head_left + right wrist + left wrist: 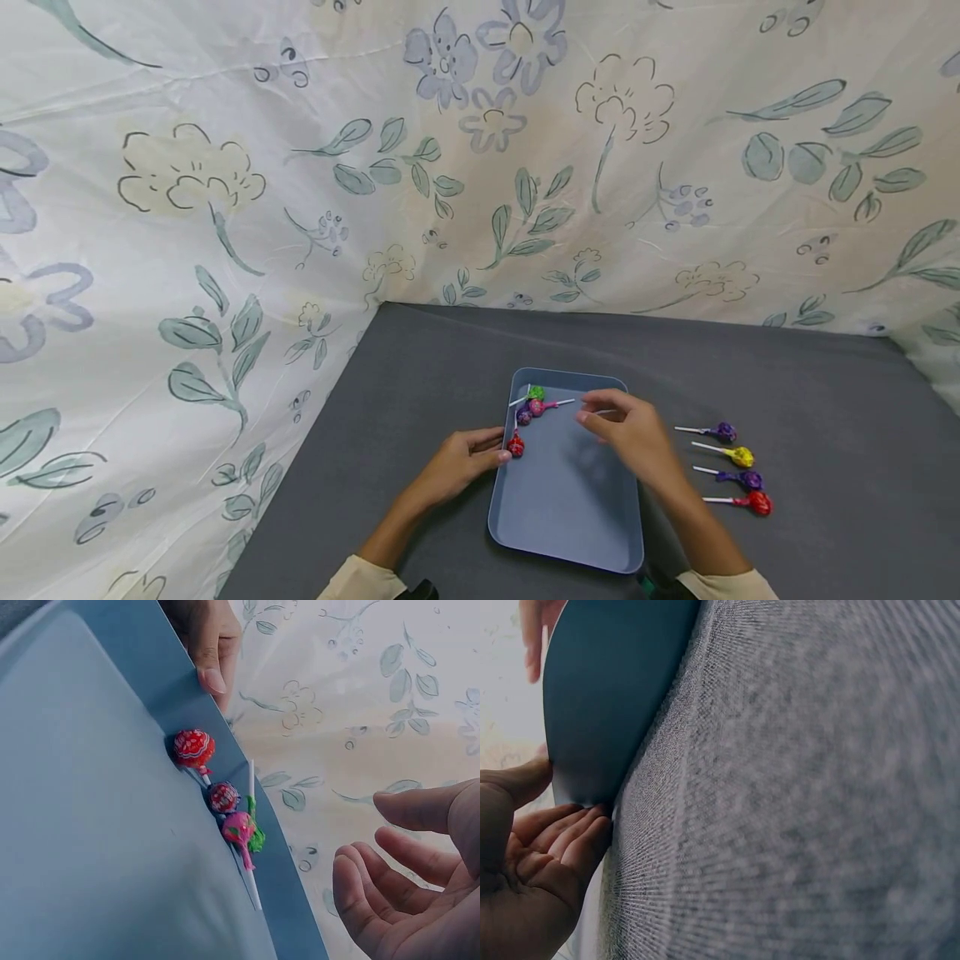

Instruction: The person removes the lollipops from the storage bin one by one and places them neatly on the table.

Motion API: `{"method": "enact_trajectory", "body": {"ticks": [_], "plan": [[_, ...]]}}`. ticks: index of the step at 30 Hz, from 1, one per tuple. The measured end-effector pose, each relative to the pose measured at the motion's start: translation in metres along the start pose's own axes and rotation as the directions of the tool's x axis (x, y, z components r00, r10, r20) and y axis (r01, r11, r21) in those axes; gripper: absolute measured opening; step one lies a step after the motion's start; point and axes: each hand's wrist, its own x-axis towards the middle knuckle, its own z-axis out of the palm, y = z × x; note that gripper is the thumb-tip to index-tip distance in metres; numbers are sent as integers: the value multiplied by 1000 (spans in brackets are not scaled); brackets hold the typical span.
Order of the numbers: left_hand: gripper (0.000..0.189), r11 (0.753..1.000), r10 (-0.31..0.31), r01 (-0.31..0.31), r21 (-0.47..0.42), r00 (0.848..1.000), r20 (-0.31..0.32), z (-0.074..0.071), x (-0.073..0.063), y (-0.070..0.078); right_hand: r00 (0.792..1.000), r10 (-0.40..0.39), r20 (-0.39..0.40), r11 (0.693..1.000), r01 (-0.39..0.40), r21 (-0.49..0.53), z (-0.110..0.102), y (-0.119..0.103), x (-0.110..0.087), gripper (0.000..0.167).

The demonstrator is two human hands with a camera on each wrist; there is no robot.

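Note:
A blue-grey rectangular tray (570, 508) lies on the dark cloth. My left hand (459, 462) grips its left side, with the thumb at the rim and the fingers (577, 836) against the outer wall. Near that hand, inside the tray, lies a red lollipop (194, 748). A purple lollipop (224, 797), a pink lollipop (238, 827) and a green lollipop (257, 839) cluster beyond it along the same wall. Over the tray's right side hovers my right hand (630, 429), its fingers loosely bent and holding nothing.
Right of the tray, a column of lollipops lies on the dark cloth (840, 467): purple (725, 432), yellow (742, 457), another purple (751, 480) and red (760, 502). Their sticks point left. A floral curtain (525, 208) borders the surface at the back and left.

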Motion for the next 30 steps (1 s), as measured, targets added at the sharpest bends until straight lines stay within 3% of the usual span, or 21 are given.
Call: {"method": "enact_trajectory", "body": {"ticks": [16,30], "plan": [[53,1000,-16,17,17,1000,-7,1,1,0,1000,-14,0,999,14,-34,20,5,26,32],[54,1000,-16,16,5,1000,-7,1,2,-1,999,27,38,996,-24,-88,39,10,44,33]]}}
